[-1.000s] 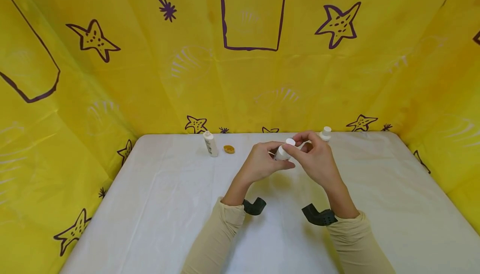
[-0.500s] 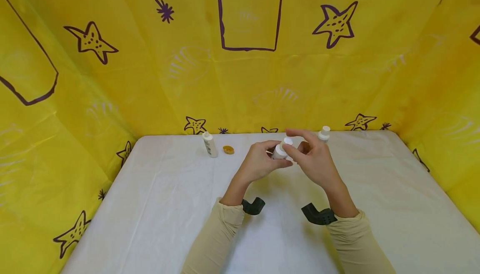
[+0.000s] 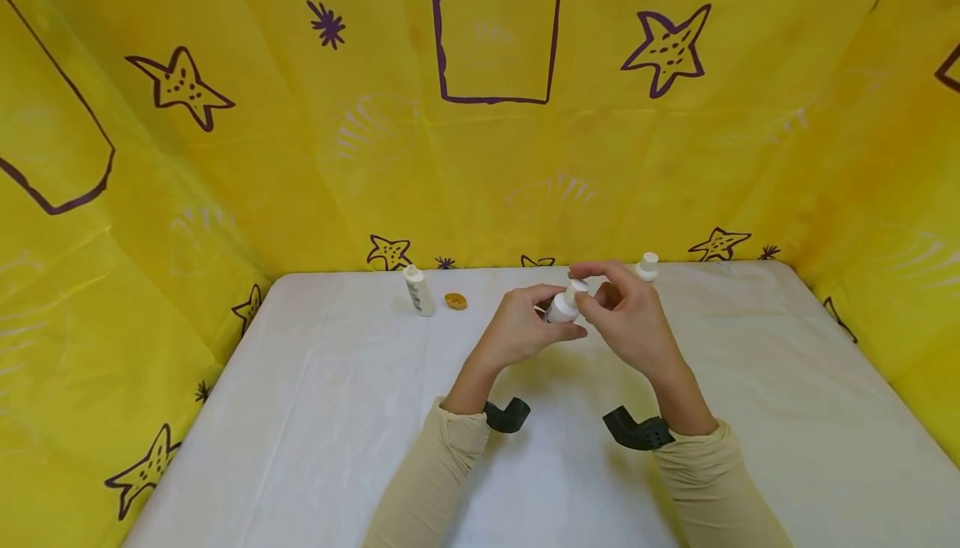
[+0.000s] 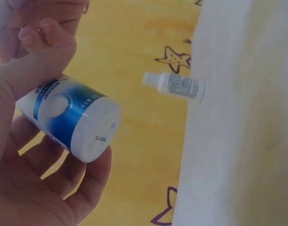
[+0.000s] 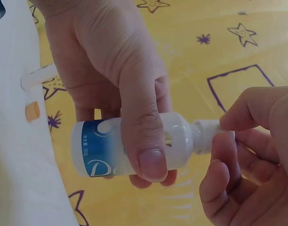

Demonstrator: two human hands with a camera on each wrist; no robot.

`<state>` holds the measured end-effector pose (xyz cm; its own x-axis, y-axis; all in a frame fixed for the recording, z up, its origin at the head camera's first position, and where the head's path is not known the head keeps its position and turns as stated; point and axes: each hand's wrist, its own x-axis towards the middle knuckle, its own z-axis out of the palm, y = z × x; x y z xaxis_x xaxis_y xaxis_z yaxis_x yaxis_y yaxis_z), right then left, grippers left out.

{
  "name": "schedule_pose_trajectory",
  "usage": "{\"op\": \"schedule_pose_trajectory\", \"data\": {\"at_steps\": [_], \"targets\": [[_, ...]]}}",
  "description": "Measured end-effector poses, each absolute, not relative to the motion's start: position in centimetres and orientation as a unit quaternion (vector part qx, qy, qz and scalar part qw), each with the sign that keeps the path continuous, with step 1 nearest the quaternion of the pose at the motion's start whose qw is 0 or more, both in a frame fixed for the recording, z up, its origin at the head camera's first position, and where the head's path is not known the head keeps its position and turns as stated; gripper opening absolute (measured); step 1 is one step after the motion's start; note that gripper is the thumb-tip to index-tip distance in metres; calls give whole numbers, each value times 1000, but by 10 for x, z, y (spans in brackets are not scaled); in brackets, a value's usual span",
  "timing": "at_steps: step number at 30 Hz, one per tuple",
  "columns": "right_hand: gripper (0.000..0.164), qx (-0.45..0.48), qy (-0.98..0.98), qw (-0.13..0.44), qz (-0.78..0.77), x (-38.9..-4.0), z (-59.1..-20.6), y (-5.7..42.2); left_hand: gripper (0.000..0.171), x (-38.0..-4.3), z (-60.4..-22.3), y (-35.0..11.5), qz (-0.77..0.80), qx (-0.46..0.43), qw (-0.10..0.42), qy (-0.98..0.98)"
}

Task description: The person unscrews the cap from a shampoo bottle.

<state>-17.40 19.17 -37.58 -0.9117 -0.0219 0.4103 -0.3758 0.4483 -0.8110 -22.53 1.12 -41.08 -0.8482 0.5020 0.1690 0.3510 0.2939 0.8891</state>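
Observation:
My left hand [image 3: 517, 327] grips a small white bottle [image 5: 104, 146] with a blue label, its thumb across the front and fingers behind. The bottle is held up over the table, tilted with its top toward my right hand [image 3: 633, 314]. Thumb and forefinger of that right hand pinch the white cap [image 5: 205, 136], which sits at the bottle's neck. In the left wrist view the bottle's round base [image 4: 97, 129] faces the camera, and its cap end is hidden behind the left thumb.
Toward the table's back left stands another white bottle [image 3: 419, 291], with an orange cap-like piece [image 3: 455, 301] beside it. A white-capped bottle [image 3: 648, 265] stands behind my right hand, partly hidden. A yellow patterned cloth [image 3: 480, 181] hangs behind the white table [image 3: 315, 414].
My right forefinger was at the cap, lifted away half a second ago, and is back against it now. The left hand keeps its grip on the bottle with little movement.

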Motion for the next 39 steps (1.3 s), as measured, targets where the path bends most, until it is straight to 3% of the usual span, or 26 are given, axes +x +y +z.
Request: {"op": "schedule_pose_trajectory", "data": {"at_steps": [10, 17, 23, 27, 33, 39], "targets": [[37, 121, -842, 179, 495, -173, -374, 193, 40, -224, -408, 10, 523, 273, 64, 805], [26, 100, -858, 183, 470, -171, -373, 193, 36, -223, -403, 4, 500, 280, 74, 816], [27, 86, -847, 192, 489, -170, -371, 192, 40, -226, -395, -12, 483, 271, 67, 830], [25, 88, -847, 179, 493, -172, -373, 186, 44, -229, -386, -32, 493, 237, 48, 836], [20, 107, -836, 147, 518, -174, -379, 170, 43, -232, -370, -68, 496, 177, -23, 850], [30, 130, -836, 106, 523, -177, -387, 148, 46, -232, -358, -101, 513, 108, -68, 849]]}}
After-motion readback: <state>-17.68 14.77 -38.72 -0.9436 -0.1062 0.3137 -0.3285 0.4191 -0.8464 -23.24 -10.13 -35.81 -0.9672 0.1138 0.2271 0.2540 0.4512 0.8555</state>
